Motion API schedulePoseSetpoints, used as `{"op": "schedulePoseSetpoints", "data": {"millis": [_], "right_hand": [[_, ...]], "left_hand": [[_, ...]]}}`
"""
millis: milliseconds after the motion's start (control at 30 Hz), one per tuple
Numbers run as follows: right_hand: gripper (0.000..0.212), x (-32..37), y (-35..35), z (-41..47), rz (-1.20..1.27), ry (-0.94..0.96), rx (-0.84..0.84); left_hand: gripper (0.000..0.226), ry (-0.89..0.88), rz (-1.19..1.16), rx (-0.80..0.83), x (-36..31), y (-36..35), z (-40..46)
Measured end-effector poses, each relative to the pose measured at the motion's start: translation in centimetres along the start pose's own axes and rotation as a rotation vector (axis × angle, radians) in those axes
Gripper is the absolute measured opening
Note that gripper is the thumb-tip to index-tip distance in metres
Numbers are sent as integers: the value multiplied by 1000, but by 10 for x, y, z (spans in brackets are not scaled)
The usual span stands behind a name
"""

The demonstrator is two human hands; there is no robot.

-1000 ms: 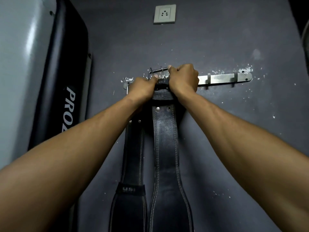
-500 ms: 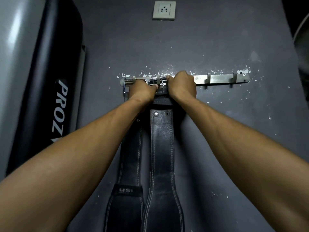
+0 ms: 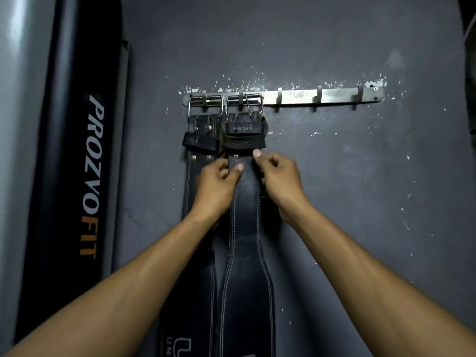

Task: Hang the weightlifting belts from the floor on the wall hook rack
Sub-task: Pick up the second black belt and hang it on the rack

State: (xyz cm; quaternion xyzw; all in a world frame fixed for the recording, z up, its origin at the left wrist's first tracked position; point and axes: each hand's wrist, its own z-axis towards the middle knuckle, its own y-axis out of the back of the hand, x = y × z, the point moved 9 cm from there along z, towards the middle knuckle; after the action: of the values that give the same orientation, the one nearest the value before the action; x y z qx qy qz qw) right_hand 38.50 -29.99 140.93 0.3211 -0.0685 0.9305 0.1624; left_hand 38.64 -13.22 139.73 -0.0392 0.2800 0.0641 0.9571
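Note:
Two black leather weightlifting belts hang by their metal buckles from the steel hook rack [image 3: 334, 96] on the dark wall. The left belt [image 3: 198, 150] hangs from the first hook, the right belt [image 3: 247, 253] from the second. My left hand [image 3: 219, 184] holds the right belt's left edge just below its loops, thumb on the front. My right hand [image 3: 278, 176] pinches the same belt's right edge at the same height. Three hooks further right on the rack are bare.
A tall black and grey machine panel [image 3: 77, 163] lettered PROZVOFIT stands close on the left of the belts. The wall to the right of the belts is bare grey with chipped paint around the rack.
Both hands have come down from the buckle at the rack to the belt's strap below the loops. The right belt's buckle now hangs on the second hook by itself.

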Motion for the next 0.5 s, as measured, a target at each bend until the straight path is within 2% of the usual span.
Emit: {"op": "schedulePoseSetpoints", "data": {"millis": [100,167,267,400,433,500], "right_hand": [[27,-8,0,-11,-78,68,25],[24,-6,1,-12,-82,80,6],[31,-14,-1,-26,-100,59,-1],[51,-52,-11,-89,-170,84,77],[52,-61,-11,-102,-161,91,82],[52,-75,-10,-117,-159,106,64]], "left_hand": [[44,53,-39,5,18,2,-11],[51,78,-78,-25,18,5,-12],[51,105,-52,-30,23,6,-39],[57,112,32,96,61,1,-102],[55,133,19,120,68,0,-113],[38,219,-19,152,77,0,-132]]}}
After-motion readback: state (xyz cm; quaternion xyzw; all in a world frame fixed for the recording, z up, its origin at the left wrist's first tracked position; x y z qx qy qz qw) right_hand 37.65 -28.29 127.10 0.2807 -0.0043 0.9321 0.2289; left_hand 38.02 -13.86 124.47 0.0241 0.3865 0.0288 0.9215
